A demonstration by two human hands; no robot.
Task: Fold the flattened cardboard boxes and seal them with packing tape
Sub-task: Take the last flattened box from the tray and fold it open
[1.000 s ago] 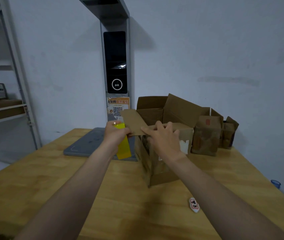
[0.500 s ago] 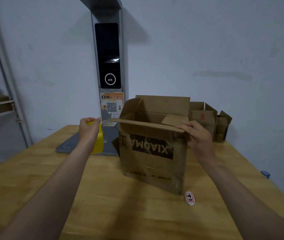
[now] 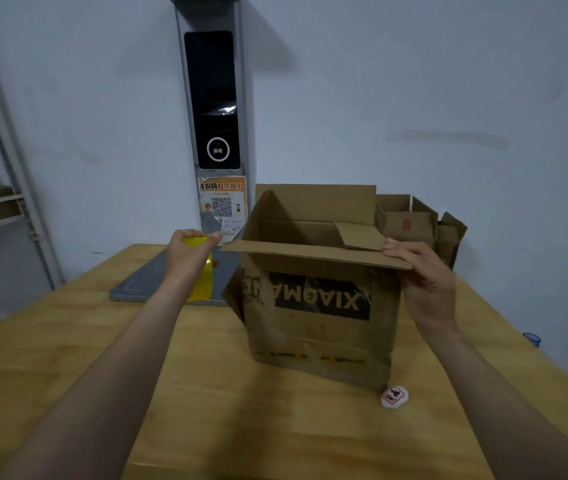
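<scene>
Box now upright; L hand w/ tape pulled away.

cardboard box: XIAOMI (upside down) | poster: 身份码取件指引, QR code

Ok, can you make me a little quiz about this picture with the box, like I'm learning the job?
1. True or false: the cardboard box on the table is taped shut on top.
2. What does the left hand hold? A scissors, B yellow tape roll, C marker.
3. Which hand holds the box's front flap?
Key: 1 false, the top is open. 2 B. 3 the right hand.
</scene>
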